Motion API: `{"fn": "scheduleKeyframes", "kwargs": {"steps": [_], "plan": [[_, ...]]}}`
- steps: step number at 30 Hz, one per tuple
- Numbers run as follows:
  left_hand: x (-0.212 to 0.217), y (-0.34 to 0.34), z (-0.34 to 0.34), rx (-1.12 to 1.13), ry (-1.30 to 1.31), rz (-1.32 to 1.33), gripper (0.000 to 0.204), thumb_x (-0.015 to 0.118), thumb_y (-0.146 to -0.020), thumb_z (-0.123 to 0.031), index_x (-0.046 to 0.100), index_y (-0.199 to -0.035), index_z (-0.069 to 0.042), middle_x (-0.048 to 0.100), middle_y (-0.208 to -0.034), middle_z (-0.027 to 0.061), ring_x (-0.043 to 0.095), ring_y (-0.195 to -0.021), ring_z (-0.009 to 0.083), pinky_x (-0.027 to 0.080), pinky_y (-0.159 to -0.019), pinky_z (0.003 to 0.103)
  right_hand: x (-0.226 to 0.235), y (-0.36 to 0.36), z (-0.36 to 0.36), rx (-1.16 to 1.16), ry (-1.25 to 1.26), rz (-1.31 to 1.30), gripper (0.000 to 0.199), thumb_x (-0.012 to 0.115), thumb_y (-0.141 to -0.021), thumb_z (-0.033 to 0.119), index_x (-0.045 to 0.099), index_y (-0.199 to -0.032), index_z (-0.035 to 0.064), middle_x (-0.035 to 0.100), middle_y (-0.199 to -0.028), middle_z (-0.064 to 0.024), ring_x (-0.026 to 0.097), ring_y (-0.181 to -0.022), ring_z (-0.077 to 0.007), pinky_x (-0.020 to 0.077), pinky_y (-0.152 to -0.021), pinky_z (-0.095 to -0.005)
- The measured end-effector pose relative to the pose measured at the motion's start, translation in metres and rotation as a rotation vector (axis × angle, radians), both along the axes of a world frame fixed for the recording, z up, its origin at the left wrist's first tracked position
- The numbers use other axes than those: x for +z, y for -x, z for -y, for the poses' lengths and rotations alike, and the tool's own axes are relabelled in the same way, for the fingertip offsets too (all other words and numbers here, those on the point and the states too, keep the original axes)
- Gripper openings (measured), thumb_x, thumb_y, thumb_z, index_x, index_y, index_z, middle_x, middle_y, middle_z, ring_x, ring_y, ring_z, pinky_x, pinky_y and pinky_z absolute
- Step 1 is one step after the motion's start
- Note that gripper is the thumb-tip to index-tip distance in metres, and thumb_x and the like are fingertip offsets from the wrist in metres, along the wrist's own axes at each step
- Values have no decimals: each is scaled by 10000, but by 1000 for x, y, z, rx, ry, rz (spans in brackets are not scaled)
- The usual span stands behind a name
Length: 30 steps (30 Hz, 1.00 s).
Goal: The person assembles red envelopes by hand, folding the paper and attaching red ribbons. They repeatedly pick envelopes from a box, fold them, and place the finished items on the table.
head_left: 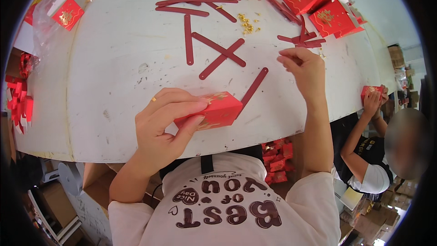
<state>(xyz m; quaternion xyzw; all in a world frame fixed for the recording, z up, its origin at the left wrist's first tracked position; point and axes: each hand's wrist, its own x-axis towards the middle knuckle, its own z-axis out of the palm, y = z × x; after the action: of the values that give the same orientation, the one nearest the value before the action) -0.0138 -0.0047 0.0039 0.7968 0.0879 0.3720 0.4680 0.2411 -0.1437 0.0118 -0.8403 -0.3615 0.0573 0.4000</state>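
My left hand (166,116) is closed on a small red gift box (222,109) with gold decoration, holding it tilted above the near part of the table. The thumb and fingers press on its left end. Just beyond the box's right end lies a dark red strap (255,89) with a hole at its tip; its lower end is hidden behind the box. My right hand (307,70) is raised to the right of the box, its fingertips drawn together in a pinch. Whatever is between them, if anything, is too small to make out.
Several loose dark red straps (188,41) lie across the white table (123,73). Small gold fasteners (246,24) form a pile beyond them. Red boxes (325,16) crowd the far right. At the right edge a co-worker's hands (374,102) hold another red box (367,92).
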Motion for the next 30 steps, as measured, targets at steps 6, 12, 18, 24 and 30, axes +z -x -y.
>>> {"fn": "scheduleKeyframes", "kwargs": {"steps": [6,12,18,24,30], "plan": [[1,0,-3,-39,-16,-8,256,673,-667,115,669,-894,-2,658,-844,92,599,-755,216,459,-690,301,-9,-9,11,438,217,236,273,643,-782,2,663,-1044,75,556,-789,-71,546,-675,-200,458,-625,-298],[2,1,-2,-40,-18,-7,257,671,-667,117,666,-896,1,663,-851,90,599,-757,212,458,-689,300,-2,-10,-5,614,440,362,112,649,-775,46,629,-884,27,576,-826,-92,559,-773,-270,464,-681,-369],[1,0,-1,-19,-10,4,249,671,-678,112,662,-900,1,665,-862,88,597,-754,209,461,-680,291,8,-24,-5,605,658,80,84,627,-791,66,591,-843,11,588,-825,-112,553,-772,-292,462,-689,-360],[-5,-6,10,38,-74,95,285,672,-685,104,629,-942,-11,671,-884,90,587,-726,215,464,-665,295,39,-3,22,177,118,-54,21,588,-833,-2,591,-821,-19,605,-734,-66,579,-632,-144,462,-571,-288],[-5,-9,11,113,-69,116,251,669,-690,96,627,-907,-22,666,-868,86,573,-710,208,458,-633,292,55,76,-9,329,-260,346,144,679,-745,-76,621,-875,-54,629,-759,-105,620,-661,-143,489,-579,-226]]}}
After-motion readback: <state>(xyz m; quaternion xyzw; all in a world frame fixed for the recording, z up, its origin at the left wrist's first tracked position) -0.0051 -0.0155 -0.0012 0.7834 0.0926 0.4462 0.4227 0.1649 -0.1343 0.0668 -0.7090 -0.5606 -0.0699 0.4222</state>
